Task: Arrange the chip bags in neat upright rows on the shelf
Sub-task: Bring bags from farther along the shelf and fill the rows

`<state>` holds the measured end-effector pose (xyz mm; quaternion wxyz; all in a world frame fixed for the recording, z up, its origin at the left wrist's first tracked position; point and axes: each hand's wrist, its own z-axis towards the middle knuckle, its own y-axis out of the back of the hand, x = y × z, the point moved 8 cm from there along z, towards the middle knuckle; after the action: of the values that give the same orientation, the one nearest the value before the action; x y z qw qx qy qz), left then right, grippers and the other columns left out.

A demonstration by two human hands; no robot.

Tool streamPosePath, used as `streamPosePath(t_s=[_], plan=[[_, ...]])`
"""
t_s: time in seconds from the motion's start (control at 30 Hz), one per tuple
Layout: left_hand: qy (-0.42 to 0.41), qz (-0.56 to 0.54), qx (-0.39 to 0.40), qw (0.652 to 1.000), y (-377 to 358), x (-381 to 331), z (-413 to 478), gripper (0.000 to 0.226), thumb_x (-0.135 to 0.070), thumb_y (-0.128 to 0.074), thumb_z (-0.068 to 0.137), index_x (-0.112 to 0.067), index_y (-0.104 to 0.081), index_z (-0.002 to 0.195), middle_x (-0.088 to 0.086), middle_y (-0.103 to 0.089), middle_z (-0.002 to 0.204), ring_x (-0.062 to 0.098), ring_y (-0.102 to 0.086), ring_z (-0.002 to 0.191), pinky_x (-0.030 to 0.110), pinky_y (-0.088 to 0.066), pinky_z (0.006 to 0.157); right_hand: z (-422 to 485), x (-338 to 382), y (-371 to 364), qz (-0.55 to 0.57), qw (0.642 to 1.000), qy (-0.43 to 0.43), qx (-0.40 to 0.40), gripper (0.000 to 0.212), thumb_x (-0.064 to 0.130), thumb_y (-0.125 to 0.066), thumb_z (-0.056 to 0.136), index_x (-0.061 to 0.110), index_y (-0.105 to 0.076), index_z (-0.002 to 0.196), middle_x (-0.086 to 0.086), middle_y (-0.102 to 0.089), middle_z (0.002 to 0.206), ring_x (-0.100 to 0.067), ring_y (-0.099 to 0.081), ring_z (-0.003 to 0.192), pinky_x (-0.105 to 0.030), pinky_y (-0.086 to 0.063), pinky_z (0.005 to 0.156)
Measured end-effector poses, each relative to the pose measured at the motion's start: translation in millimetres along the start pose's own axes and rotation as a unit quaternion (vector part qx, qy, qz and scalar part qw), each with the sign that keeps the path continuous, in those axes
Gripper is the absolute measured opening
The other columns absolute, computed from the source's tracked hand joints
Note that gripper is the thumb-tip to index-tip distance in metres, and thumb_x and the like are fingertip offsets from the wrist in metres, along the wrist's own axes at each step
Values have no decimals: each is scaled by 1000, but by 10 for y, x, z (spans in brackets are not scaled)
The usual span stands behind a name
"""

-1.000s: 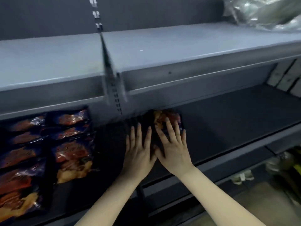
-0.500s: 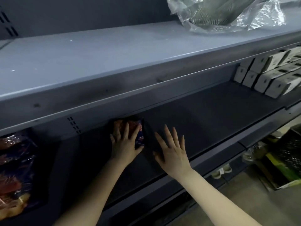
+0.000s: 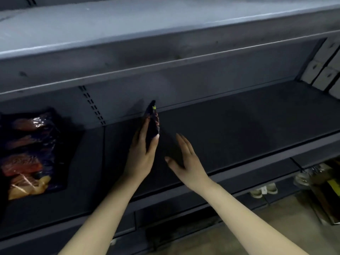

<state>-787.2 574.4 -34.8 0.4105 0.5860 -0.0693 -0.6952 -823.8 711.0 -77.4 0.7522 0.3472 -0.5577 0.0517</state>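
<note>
While your left hand (image 3: 141, 153) pinches chip bag (image 3: 153, 118) between thumb and fingers, bag stands upright, edge-on to you, over shelf (image 3: 239, 126) near its back left corner; hand hides whether bag touches shelf. Your right hand (image 3: 184, 159) spread, fingers straight, holding nothing, just right of bag, apart from it. Other chip bags (image 3: 31, 153) lie overlapping on neighbouring shelf section at left. White boxes (image 3: 323, 76) stacked at shelf's back right corner.
</note>
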Motion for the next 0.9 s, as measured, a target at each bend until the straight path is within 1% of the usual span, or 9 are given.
streamPosePath(t_s=[0.1, 0.17, 0.33, 0.43, 0.5, 0.57, 0.67, 0.77, 0.9], plan=[[80, -149, 8, 986, 58, -61, -328, 64, -64, -27, 85, -39, -24, 144, -23, -38, 137, -17, -37, 120, -3, -29, 90, 56, 300, -295, 36, 997, 58, 45, 92, 37, -66, 82, 34, -4, 150, 16, -6, 155, 12, -6, 138, 6, -14, 98], [98, -179, -6, 979, 143, -91, -521, 60, -74, -26, 82, -54, -21, 138, -40, -32, 131, -30, -33, 112, -7, -28, 84, 63, 475, -471, 60, 994, 82, 47, 97, 30, -70, 78, 38, -4, 149, 17, -8, 154, 10, -10, 139, 6, -17, 97], [92, -63, -9, 994, 575, -11, -873, 67, -72, -35, 79, -57, -12, 140, -31, -25, 141, -23, -25, 121, -3, -24, 91, -3, 743, -817, 128, 989, 77, 11, 78, 46, -62, 77, 36, -25, 144, 16, -33, 145, 7, -34, 130, -10, -33, 103], [86, -15, -63, 994, 956, 43, -1027, 66, -68, -40, 80, -57, -12, 139, -25, -26, 141, -17, -23, 124, -5, -21, 91, 42, 935, -979, 150, 984, 97, 24, 62, 33, -71, 76, 38, -42, 130, 12, -46, 129, 2, -47, 118, -14, -42, 96], [87, -37, -151, 984, 1329, 161, -1135, 69, -56, -52, 82, -48, -16, 140, -24, -26, 144, -13, -22, 131, 3, -21, 101, 76, 1047, -1191, 232, 966, 76, 90, 51, 20, -76, 74, 32, -52, 117, 5, -62, 112, -9, -61, 104, -22, -51, 84], [120, -95, -217, 964, 1715, 381, -1263, 75, -44, -63, 77, -39, -22, 140, -21, -38, 140, -9, -35, 128, 11, -30, 102, 67, 1160, -1442, 326, 928, 53, 171, 50, 11, -78, 72, 22, -56, 115, 4, -71, 99, -11, -68, 91, -22, -54, 71], [173, -136, -193, 956, 2116, 730, -1416, 67, -38, -69, 69, -37, -37, 128, -21, -58, 117, -4, -56, 109, 16, -44, 90, 17, 1309, -1777, 395, 886, 32, 239, 57, 10, -74, 71, 22, -52, 122, 3, -69, 111, -16, -65, 104, -27, -53, 81], [207, -118, -176, 955, 2371, 1030, -1598, 60, -41, -77, 68, -39, -46, 119, -15, -62, 113, 4, -60, 106, 17, -44, 86, -48, 1375, -2057, 368, 904, 27, 217, 53, 10, -71, 77, 28, -50, 122, 6, -67, 114, -13, -62, 110, -29, -52, 88], [218, -1, -193, 957, 2565, 1257, -1708, 71, -32, -69, 82, -31, -31, 141, -22, -57, 115, 3, -55, 104, 2, -41, 76, -164, 1370, -2326, 287, 950, 47, 117, 76, 11, -71, 81, 37, -29, 140, 25, -59, 122, -1, -56, 115, -21, -49, 90]])
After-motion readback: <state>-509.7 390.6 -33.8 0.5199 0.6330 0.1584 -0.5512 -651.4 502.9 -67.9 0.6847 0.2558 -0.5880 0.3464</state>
